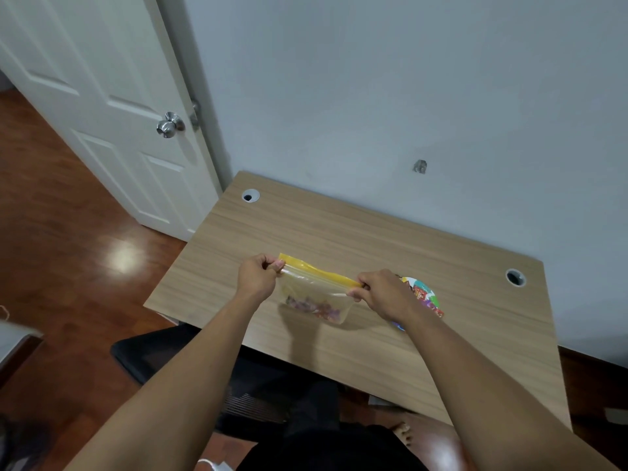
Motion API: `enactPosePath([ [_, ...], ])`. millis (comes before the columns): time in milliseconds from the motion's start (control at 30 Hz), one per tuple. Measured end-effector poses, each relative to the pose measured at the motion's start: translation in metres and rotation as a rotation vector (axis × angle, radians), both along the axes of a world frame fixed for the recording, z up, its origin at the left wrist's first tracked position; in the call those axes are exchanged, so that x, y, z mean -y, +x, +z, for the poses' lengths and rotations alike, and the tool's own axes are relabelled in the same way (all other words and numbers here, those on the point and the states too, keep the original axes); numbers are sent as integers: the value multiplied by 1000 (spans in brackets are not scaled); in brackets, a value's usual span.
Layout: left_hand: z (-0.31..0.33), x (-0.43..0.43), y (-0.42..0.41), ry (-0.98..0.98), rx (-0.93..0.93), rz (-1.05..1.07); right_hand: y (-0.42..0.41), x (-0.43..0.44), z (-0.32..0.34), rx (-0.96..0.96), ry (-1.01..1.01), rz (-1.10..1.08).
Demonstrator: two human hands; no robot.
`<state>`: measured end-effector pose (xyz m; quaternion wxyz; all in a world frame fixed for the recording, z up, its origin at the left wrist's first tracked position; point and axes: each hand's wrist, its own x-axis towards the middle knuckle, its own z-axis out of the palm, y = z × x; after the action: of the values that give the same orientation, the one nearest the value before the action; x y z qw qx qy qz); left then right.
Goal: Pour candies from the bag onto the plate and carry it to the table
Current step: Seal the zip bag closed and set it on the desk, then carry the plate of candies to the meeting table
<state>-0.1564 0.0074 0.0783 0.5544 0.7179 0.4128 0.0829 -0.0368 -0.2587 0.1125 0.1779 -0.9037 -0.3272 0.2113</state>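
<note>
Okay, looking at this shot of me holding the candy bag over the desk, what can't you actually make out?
Head view only:
- Plate: mostly hidden behind the right hand and forearm.
- Candies in the bag: too small and blurred to count.
- Yellow zip strip: sealed or open, cannot tell.
- Fingertips of both hands, including the left hand: curled out of sight.

A person's left hand (259, 275) and right hand (382, 294) grip opposite ends of the yellow zip strip of a clear bag (314, 294), held just above a wooden desk (339, 239). Candies (312, 307) in red and purple wrappers sit bunched at the bottom of the bag. A colourful plate (426, 297) lies on the desk just beyond the right hand, partly hidden by it. Behind the desk stands a pale wall; at left, a white door (102, 107) with a metal knob (170, 125).
</note>
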Motion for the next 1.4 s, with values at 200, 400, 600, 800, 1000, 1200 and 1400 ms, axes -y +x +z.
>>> enactPosePath([
  [200, -9, 6, -4, -4, -24, -26, -2, 14, -8, -67, -2, 2],
  [400, -17, 10, -2, 7, -41, -61, -3, 22, -20, -65, 19, -16],
  [600, -20, 4, -1, 14, -85, -128, -6, 38, -34, -99, 158, -65],
  [800, -20, 28, 14, 180, -119, -88, 16, 89, -47, -199, 178, -271],
  [1000, -20, 85, 48, 217, -11, -89, 54, 164, -72, -282, 160, -533],
  [1200, -43, 148, 96, -36, -54, -238, 79, 218, -115, -439, 161, -769],
  [1400, -80, 197, 144, -89, -143, -296, 89, 237, -163, -559, 121, -882],
])
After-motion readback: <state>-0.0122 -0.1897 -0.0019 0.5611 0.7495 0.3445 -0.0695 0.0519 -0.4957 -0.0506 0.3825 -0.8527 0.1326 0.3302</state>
